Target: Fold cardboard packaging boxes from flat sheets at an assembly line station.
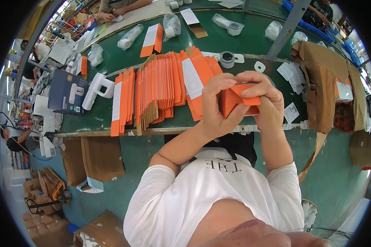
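Observation:
Between my two hands is an orange cardboard box [231, 101], opened out into a tube with a flap at its end. My left hand [215, 108] grips its left side, fingers over the top and thumb underneath. My right hand [267, 96] holds the right side, its fingers curled on the orange flap. Just left of my hands, a row of flattened orange boxes [160, 82] stands packed on the green table [111, 45]. A flat orange box with a white panel [192, 78] leans beside my left hand.
Bagged white devices [130, 38] lie farther back. At left are a white handheld device [98, 91] and a dark printed box [68, 92]. A grey round part [226, 60] sits beyond my hands. A brown carton [317, 82] stands right, near a metal post [288, 29]. Another person's hands [108, 17] work across the table.

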### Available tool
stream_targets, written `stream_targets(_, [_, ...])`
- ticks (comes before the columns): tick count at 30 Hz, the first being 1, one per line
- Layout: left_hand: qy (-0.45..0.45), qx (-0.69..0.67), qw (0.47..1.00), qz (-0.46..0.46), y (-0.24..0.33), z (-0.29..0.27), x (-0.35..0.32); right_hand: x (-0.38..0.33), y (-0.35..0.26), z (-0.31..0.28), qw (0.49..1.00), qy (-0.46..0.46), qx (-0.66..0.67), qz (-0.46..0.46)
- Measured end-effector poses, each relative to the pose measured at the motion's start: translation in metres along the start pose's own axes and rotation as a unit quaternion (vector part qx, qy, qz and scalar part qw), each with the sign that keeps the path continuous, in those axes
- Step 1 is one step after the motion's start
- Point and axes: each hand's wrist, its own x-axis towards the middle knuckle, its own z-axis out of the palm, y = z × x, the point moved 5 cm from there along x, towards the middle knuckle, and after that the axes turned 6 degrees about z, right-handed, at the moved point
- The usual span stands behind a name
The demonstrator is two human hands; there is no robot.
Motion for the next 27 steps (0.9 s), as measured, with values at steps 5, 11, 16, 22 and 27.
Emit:
stream_targets(5, [-0.105,-0.036,0.993,-0.029,-0.002,0.004,0.0,0.001,-0.025,0.006,0.984,-0.099,-0.113,-0.094])
stream_targets(11, [-0.063,-0.1,0.987,-0.104,-0.009,0.009,-0.003,0.002,-0.024,0.008,0.981,-0.081,-0.155,-0.082])
stream_targets(16, [-0.051,-0.041,0.981,-0.183,-0.019,0.012,-0.006,0.004,-0.015,-0.002,0.982,-0.03,-0.188,-0.016])
stream_targets(22, [-0.271,0.08,0.959,0.02,-0.001,0.033,0.014,-0.004,-0.025,-0.016,0.999,0.027,-0.037,0.002])
stream_targets(27, [-0.197,0.075,0.977,-0.003,-0.019,-0.004,0.007,0.012,0.008,-0.055,0.983,-0.089,-0.137,0.078])
